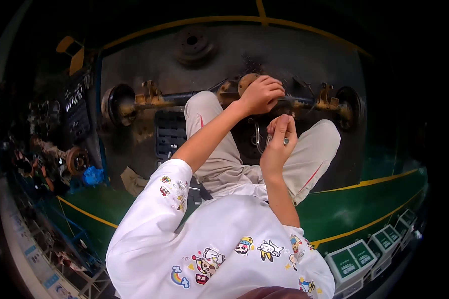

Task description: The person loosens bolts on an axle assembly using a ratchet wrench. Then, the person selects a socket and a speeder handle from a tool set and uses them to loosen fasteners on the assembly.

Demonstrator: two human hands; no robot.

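Observation:
A rusty vehicle axle (pixel 174 99) lies across the mat in front of me, with a round tan flange (pixel 247 82) at its middle. Over that centre housing is my left hand (pixel 264 94), its fingers curled and closed; whatever they may grip is hidden. Closer to me, between my knees, my right hand (pixel 281 140) is closed around a shiny, curved metal tool (pixel 258 137). A loop of it shows left of the fingers, and a small round end shows at their right. Its exact kind is unclear.
Brake drums sit at the axle's left end (pixel 119 105) and right end (pixel 351 108). A loose drum (pixel 193 46) lies farther off. Beside my left knee is a dark tool case (pixel 169 130). Grey-green bins (pixel 354 261) stand at lower right; axle parts (pixel 77 160) lie left.

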